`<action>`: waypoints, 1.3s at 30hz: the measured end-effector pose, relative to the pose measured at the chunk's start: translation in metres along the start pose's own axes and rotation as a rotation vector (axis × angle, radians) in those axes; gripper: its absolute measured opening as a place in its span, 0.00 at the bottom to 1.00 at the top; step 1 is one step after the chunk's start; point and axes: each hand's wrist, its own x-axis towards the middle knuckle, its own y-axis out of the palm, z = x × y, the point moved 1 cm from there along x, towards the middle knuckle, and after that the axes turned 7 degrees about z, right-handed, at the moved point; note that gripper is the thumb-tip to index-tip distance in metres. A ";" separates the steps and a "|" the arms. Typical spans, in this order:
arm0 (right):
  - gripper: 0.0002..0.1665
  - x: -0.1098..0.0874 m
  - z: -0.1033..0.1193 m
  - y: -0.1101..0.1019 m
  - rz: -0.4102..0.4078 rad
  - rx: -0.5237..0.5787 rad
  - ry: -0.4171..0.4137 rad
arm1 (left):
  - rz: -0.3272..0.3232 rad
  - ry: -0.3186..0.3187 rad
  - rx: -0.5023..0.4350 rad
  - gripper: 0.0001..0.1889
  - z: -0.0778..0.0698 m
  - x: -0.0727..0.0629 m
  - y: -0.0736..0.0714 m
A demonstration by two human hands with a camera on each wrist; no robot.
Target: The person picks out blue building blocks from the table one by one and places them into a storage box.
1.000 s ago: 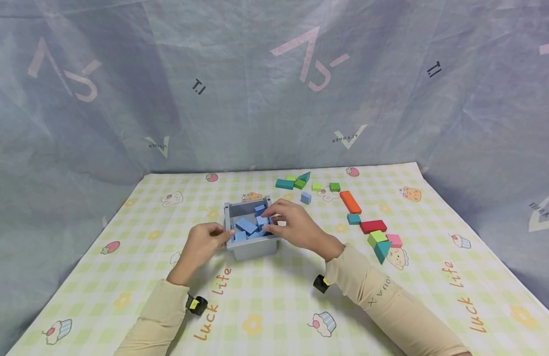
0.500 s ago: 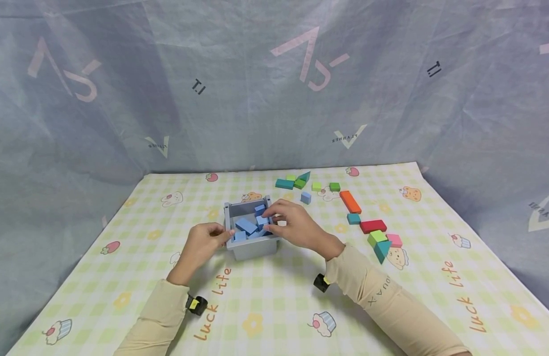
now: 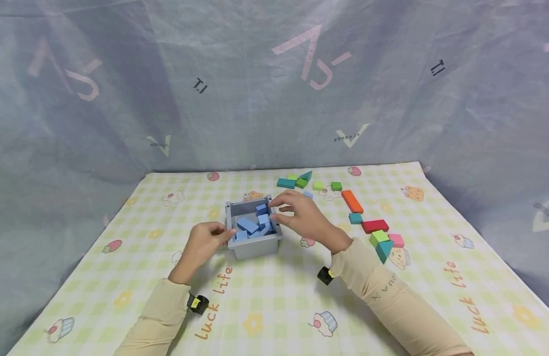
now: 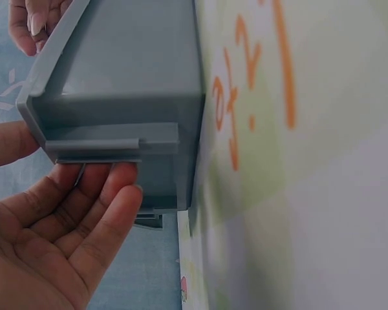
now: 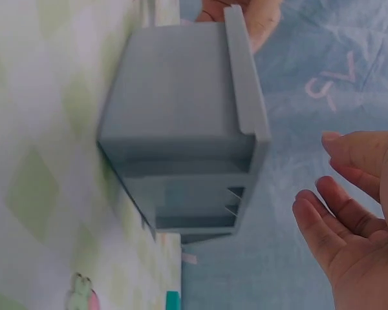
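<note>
A grey plastic bin (image 3: 256,247) stands on the table with several blue blocks (image 3: 247,225) inside. My left hand (image 3: 205,243) grips its left rim; in the left wrist view the thumb lies at the rim and the curled fingers (image 4: 119,177) are under the side lip. My right hand (image 3: 301,217) hovers by the right rim, with thumb and fingers parted and nothing between them. The right wrist view shows this right hand (image 5: 359,206) apart from the bin (image 5: 181,97). Just beyond it, a light blue block (image 3: 307,195) is partly hidden behind the hand.
Right of the bin lie a red block (image 3: 375,226), an orange block (image 3: 352,201), a pink block (image 3: 396,241) and several green and teal blocks. A teal block (image 3: 286,183) lies near the back edge. A checked cloth (image 3: 274,296) covers the table; a grey curtain (image 3: 239,89) hangs behind.
My right hand has drawn up and to the right, from over the blocks in the bin to beside its rim. The left hand keeps its grip.
</note>
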 end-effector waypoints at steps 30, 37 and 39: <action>0.17 0.031 -0.132 -0.034 0.049 -0.346 0.467 | 0.001 -0.022 0.014 0.15 -0.001 0.002 0.001; 0.15 0.034 -0.133 -0.029 0.042 -0.344 0.513 | 0.014 -0.039 -0.022 0.17 0.001 0.002 0.000; 0.15 0.034 -0.132 -0.028 0.038 -0.334 0.514 | 0.014 -0.039 -0.018 0.17 0.001 0.002 0.000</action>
